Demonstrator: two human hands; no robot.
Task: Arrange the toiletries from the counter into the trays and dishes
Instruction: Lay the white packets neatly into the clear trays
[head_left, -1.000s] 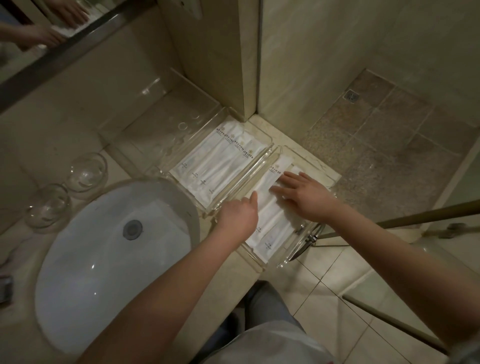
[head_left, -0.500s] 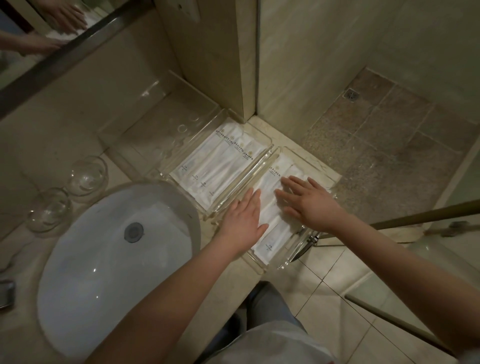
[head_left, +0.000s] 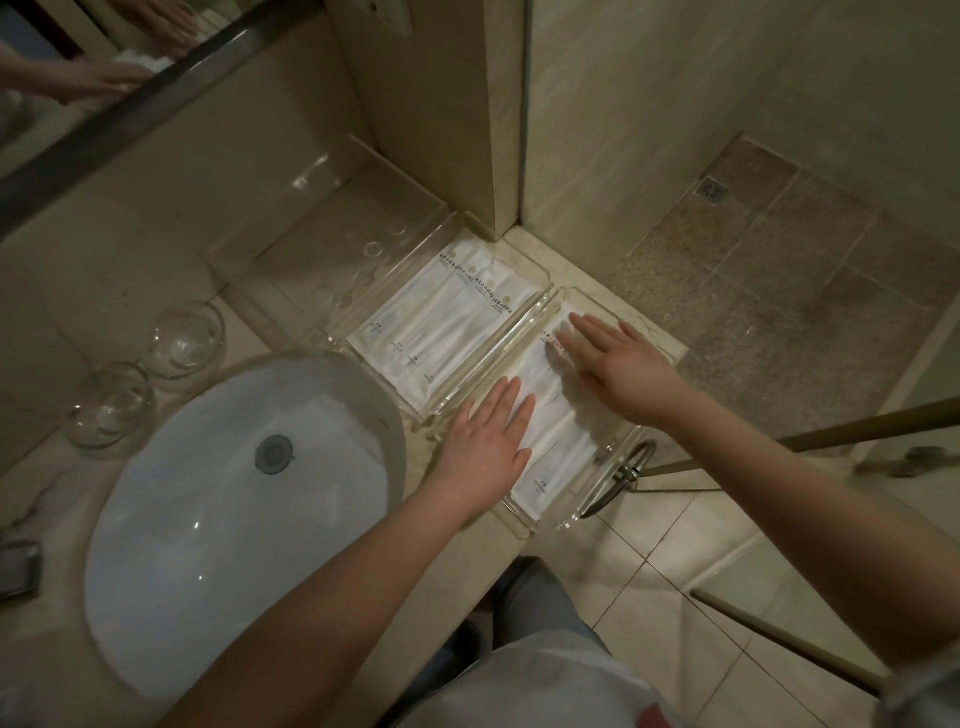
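Observation:
Two clear trays lie side by side on the counter right of the sink. The far tray (head_left: 540, 278) holds several white toiletry packets (head_left: 441, 327) in a neat row. The near tray (head_left: 582, 506) holds more white packets (head_left: 550, 452). My left hand (head_left: 485, 441) lies flat with straight fingers on the near tray's left side, over its packets. My right hand (head_left: 618, 364) presses flat on the packets at that tray's far end. A third clear tray (head_left: 291, 244) with nothing in it stands further back.
A white sink basin (head_left: 208, 514) fills the counter's left. Two clear glass dishes (head_left: 111, 410) (head_left: 184, 335) stand behind it. A dark object (head_left: 15, 569) lies at the left edge. The counter's edge drops to a tiled floor (head_left: 675, 561). A mirror (head_left: 78, 67) hangs above.
My left hand went from pointing with one finger to lying flat on the packets. My right hand slid toward the far end of the near tray.

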